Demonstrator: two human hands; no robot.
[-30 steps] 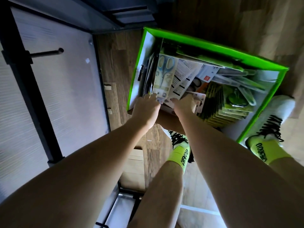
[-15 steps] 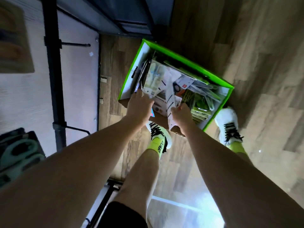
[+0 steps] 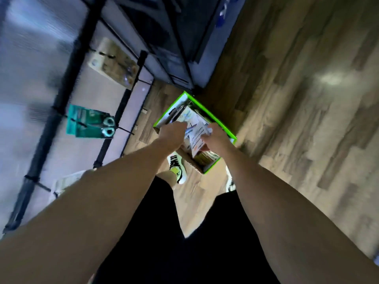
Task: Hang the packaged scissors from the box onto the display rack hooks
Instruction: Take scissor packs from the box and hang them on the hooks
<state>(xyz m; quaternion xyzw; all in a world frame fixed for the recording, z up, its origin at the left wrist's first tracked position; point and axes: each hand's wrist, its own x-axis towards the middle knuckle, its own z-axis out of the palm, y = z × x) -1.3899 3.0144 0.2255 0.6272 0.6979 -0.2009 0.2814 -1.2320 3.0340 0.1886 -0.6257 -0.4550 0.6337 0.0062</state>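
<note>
Over the green box (image 3: 222, 128) on the floor, your right hand (image 3: 217, 138) pinched 1 white scissors pack (image 3: 195, 138) while your left hand (image 3: 171, 133) curled among the rest, its hold unclear. You needed 1 pack lifted clear, hang-hole leading, toward the rack hooks (image 3: 125, 130) left of the box.

Bare forearms, no sleeves. Black shorts (image 3: 184, 242); a white lace-up trainer with black laces (image 3: 178, 167) over a neon-yellow sock with black lettering (image 3: 176, 171), below the hands.
</note>
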